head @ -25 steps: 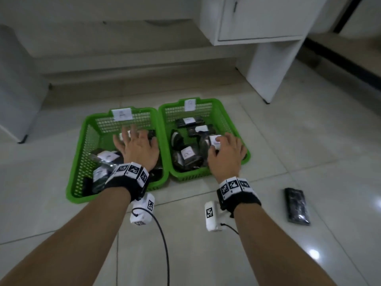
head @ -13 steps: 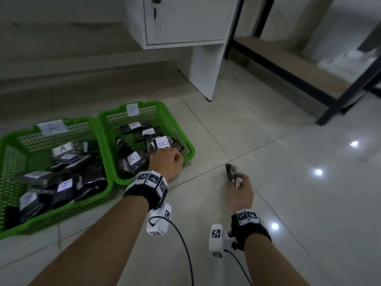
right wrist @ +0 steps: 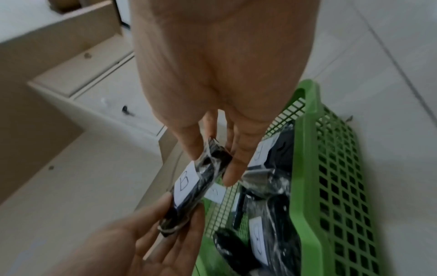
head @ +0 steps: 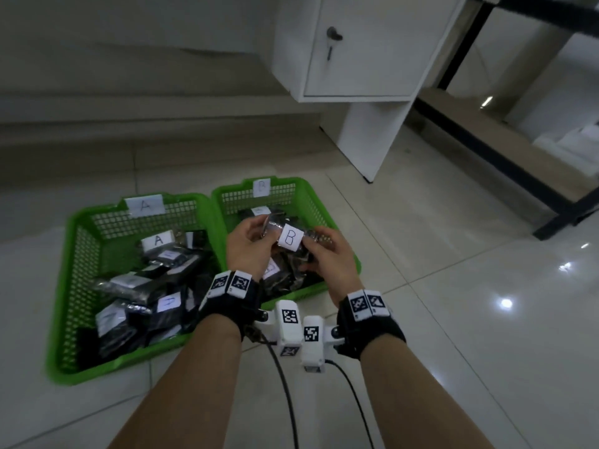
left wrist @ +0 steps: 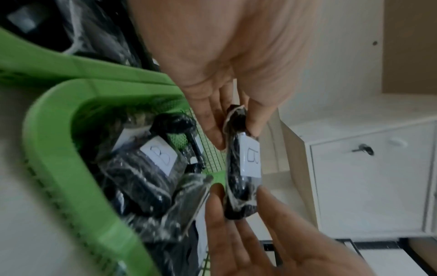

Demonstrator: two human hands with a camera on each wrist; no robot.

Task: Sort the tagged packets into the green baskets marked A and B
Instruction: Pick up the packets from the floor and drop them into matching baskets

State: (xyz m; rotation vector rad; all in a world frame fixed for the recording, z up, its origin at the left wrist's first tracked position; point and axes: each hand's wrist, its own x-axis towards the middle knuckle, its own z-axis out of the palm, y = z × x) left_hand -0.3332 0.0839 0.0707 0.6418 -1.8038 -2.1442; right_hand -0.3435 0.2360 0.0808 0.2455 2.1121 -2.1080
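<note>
A dark plastic-wrapped packet (head: 290, 237) with a white tag marked B is held level above the green basket B (head: 324, 209). My left hand (head: 249, 246) pinches its left end and my right hand (head: 330, 257) pinches its right end. In the left wrist view the packet (left wrist: 238, 177) is held between my left hand (left wrist: 236, 130) above and my right hand (left wrist: 238, 198) below. The right wrist view shows the same packet (right wrist: 196, 186) between my right hand (right wrist: 212, 164) and my left hand (right wrist: 182, 214). Basket A (head: 181, 198) stands to the left. Both baskets hold several tagged packets.
A white cabinet (head: 356, 53) with a key in its door stands behind basket B. A black-framed shelf (head: 518, 150) runs along the right. A low step lies behind the baskets. Glossy floor tiles stretch to the right and front.
My right hand has lifted the packet off the floor at the right and brought it over basket B. My left hand has risen from basket B and taken the packet's other end.
</note>
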